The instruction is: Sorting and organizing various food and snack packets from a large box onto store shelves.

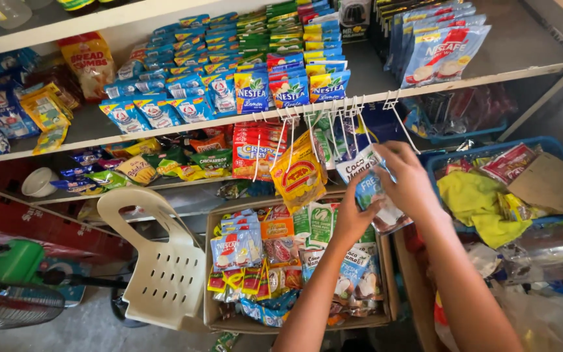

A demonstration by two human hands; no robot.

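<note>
Under a shop shelf's (425, 85) hook-lined front edge: left hand (354, 218) and right hand (406, 179) both gripping blue-and-white sachets (367, 186), hanging lengthwise, just beneath white hooks (353, 111), right hand nearer.

Bright, even daylight, soft and diffuse, strongest toward the upper right of the frame. Colours saturated, no blown-out areas. Mild glare on the glossy sachets (255, 88) at upper centre and on the clear plastic bag (542, 306) at lower right. Shadows soft: dim under the shelf (490, 75) boards, darker at mid left below the lower shelf. My forearms cast barely any shadow. Wide-angle distortion bends shelf lines at the edges. Slight motion blur on my fingers (386, 153) and the fan (8, 303) at lower left; centre sharp.
</note>
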